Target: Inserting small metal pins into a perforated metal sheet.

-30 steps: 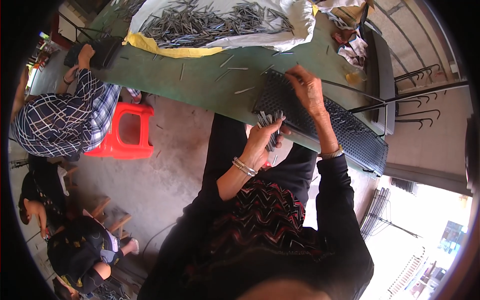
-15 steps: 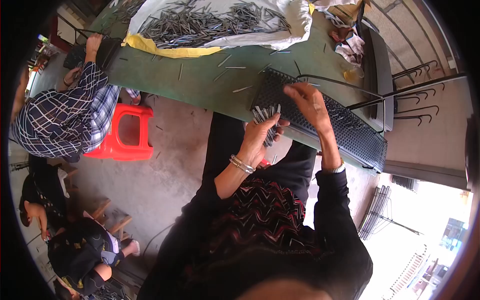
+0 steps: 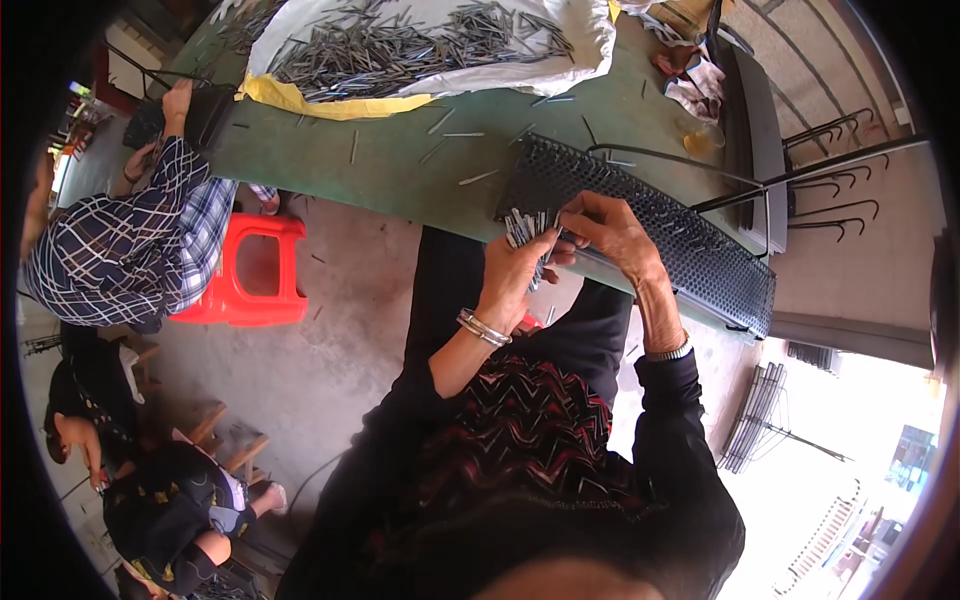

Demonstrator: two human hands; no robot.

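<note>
A bundle of slim grey metal rods (image 3: 524,228) is gripped in my left hand (image 3: 508,278), their tips pointing up past the thumb. My right hand (image 3: 618,238) is at the bundle's right side, thumb and forefinger pinched together beside the left thumb. Whatever lies between those fingertips is too small to make out. Just beyond both hands, a long black tray full of holes (image 3: 585,180) lies slanted along the table edge. Dark rods stand in part of it toward its right end.
A white sack with a yellow edge (image 3: 340,108) lies on the green table (image 3: 330,165), heaped with loose rods (image 3: 420,55). Single rods are scattered nearby. A bent black metal bar (image 3: 735,198) crosses above the tray. A co-worker in checks (image 3: 110,240) sits left on a red stool (image 3: 270,312).
My right hand has come down and left from above the tray to the bundle, its fingers now at the left thumb. My left hand has stayed nearly in place.
</note>
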